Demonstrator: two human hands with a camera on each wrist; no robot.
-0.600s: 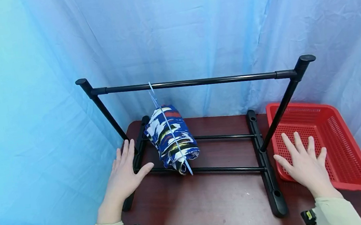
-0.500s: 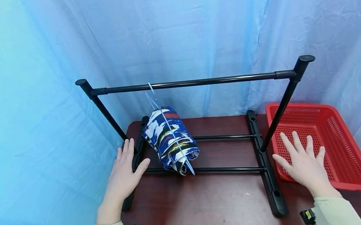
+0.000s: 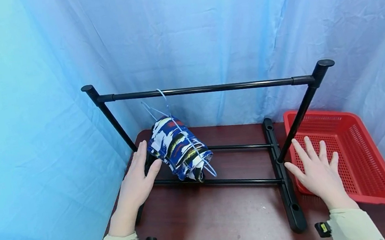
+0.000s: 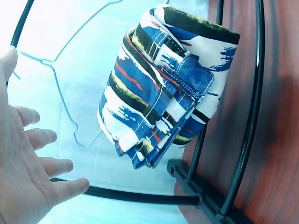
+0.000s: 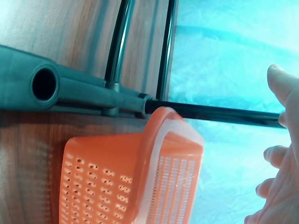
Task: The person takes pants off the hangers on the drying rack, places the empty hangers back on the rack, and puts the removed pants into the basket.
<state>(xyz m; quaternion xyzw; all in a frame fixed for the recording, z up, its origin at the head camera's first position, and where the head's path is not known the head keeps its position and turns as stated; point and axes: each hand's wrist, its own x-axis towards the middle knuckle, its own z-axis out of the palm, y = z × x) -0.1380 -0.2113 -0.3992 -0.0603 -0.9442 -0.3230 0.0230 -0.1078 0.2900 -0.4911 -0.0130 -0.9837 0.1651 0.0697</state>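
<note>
A folded garment [image 3: 176,147] with a blue, white, black and red print hangs over a light blue wire hanger [image 3: 166,99]. The hanger's hook sits over the top bar of a black rack [image 3: 231,86], towards its left end. My left hand [image 3: 136,183] is just left of the garment, fingers extended and thumb spread; the left wrist view shows a gap between the fingers and the garment [image 4: 154,88]. My right hand [image 3: 321,174], fingers spread and holding nothing, hovers by the rack's right post, above the near-left part of a red basket [image 3: 374,154].
The rack's right foot [image 3: 290,196] stands beside the basket on a dark brown table [image 3: 232,222]. Two lower rails [image 3: 245,180] join the feet. Light blue curtains [image 3: 224,25] close off the back and sides.
The hanger and garment have swung round, the hanger's far end turning left and its near end right. My left hand has shifted slightly up and right, the right hand slightly left.
</note>
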